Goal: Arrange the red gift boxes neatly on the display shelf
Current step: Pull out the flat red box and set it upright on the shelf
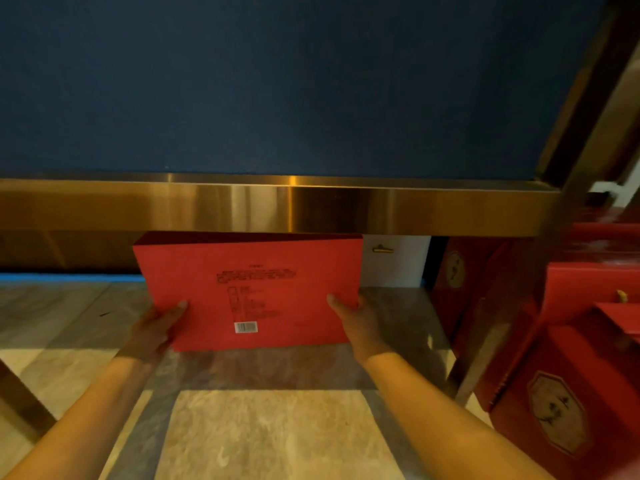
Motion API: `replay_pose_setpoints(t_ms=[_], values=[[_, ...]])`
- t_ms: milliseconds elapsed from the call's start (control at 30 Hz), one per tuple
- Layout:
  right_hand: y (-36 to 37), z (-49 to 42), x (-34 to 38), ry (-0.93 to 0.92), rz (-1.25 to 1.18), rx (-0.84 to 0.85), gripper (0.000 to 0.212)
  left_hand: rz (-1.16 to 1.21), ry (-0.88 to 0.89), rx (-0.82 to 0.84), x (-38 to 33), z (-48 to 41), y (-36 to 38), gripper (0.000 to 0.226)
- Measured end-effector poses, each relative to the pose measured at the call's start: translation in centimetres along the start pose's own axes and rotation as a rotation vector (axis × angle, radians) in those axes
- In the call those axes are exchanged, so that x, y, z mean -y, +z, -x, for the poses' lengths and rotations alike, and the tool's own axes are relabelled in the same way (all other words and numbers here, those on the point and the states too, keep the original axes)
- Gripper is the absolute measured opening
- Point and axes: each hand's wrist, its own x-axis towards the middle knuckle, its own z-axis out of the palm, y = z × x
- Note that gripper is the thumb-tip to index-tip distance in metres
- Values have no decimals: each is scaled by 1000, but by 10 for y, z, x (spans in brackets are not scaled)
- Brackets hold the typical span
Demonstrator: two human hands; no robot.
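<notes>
We hold a flat red box point(247, 292) by its lower corners, left hand point(156, 329) clasped on the left edge and right hand point(356, 322) on the right, printed side with barcode facing us. It stands tilted on the marble floor point(277, 427) under the brass shelf point(277, 206), its top edge tucked beneath. More red boxes point(554, 393) sit to the right, and a white box point(394, 261) just behind.

Nothing here reads clearly. The red gift box point(249, 289) I'm holding shows a block of small black print at its twelve o'clock, too blurred to make out, and a white barcode sticker point(246, 327) toward its six o'clock, digits illegible.
</notes>
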Motion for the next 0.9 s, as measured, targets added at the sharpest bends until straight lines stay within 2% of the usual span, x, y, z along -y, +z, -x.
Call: replay_pose_setpoints(t_ms=[67, 133, 233, 433, 533, 633, 733, 900], values=[[0, 14, 2, 14, 20, 4, 54, 5, -27, -26, 2, 13, -8, 29], [-2, 26, 3, 15, 76, -5, 69, 39, -47, -36, 3, 30, -17, 17], [-10, 44, 11, 30, 122, 17, 54, 58, -41, -60, 2, 54, -30, 14], [-32, 100, 9, -10, 60, 31, 56, 8, -31, -85, -5, 124, -48, 9], [-48, 129, 8, -33, 68, 81, 53, -13, -18, -122, -8, 166, -55, 24], [-64, 161, 6, -54, 63, 112, 44, -7, 6, -134, -10, 208, -61, 11], [-80, 189, 5, -67, 39, 144, 42, -10, 24, -148, -9, 243, -66, 23], [-100, 224, -8, -58, 36, 160, 40, -2, 19, -183, -3, 290, -73, 20]])
